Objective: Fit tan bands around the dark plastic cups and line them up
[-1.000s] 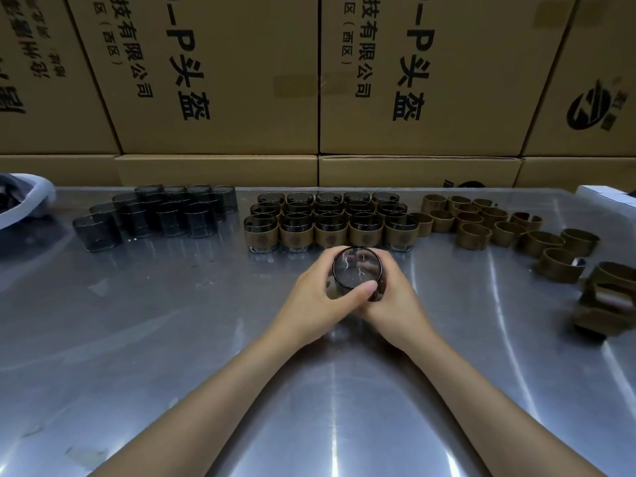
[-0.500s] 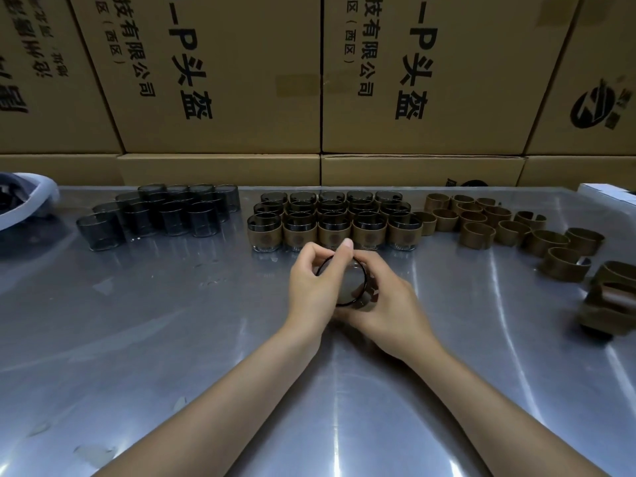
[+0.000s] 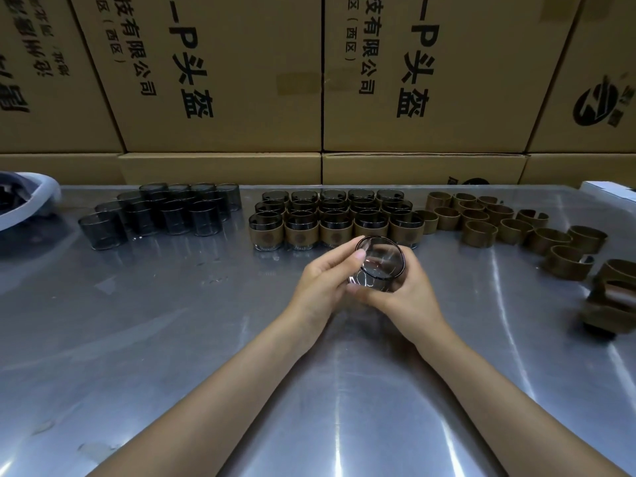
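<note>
Packing workshop: stacked printed cartons [image 3: 220, 74] behind steel worktable [image 3: 172, 339].

Both hands' fingers [image 3: 356, 257] curled together

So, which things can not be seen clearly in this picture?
Head view only:
- Held cup: left hand and right hand cover its lower wall; whether a band is on it cannot be told.
- Back rows of banded cups: hidden behind the front row.
- White object: cut off by left edge.
- Bands at far right: blurred, count unclear.
</note>
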`<state>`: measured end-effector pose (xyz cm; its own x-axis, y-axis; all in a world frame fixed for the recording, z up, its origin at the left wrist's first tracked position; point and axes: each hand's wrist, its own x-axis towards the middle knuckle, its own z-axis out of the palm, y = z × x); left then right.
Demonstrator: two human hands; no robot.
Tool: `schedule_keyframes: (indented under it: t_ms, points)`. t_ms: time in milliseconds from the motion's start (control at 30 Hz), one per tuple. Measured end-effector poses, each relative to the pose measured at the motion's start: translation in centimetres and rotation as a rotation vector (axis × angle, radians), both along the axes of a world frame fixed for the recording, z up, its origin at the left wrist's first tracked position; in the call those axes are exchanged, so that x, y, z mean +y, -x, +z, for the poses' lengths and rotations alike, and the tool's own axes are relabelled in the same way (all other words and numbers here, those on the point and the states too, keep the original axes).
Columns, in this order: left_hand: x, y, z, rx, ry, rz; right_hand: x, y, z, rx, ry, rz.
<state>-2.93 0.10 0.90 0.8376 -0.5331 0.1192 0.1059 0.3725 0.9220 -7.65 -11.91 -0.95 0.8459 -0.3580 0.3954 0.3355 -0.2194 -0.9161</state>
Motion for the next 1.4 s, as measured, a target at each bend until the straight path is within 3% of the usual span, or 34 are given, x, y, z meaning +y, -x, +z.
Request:
schedule_keyframes:
  t_ms: [133,300,533,733,933,1033,1133,1233,1400]
  points:
    - [0.3,-0.1,-0.3,-0.064,0.0,-0.071,0.0,-0.1,-0.1,-0.01,-0.002,-0.01]
    - [-0.1,0.0,-0.8,-0.25,-0.108,0.07,0.0,-0.2,-0.4,-0.022,0.087,-0.047]
    - [-0.5,0.2,-1.0,-0.438,-0.223,0.263,0.4,0.4,-0.3,0.04,0.41,-0.163]
    - [-0.6,0.5,-0.5,-0.256,-0.242,0.376,1.3,1.2,0.2,0.05,0.62,-0.187]
    - [0.1,-0.1,0.4,0.195,-0.021,0.294,1.5,1.2,0.5,0.016,0.579,-0.124]
    - [0.2,-0.1,0.4,0.309,0.063,0.16,1.4,1.1,0.5,0.007,0.523,-0.098]
    - [0.0,-0.2,0.3,0.291,0.036,0.153,1.1,0.8,0.3,0.005,0.404,-0.091]
    - [-0.1,-0.3,0.2,0.198,-0.111,0.209,0.8,0.4,0.1,-0.011,0.298,-0.116]
    - [-0.2,0.2,0.1,-0.012,-0.217,0.133,0.6,0.0,-0.2,-0.041,0.262,-0.165]
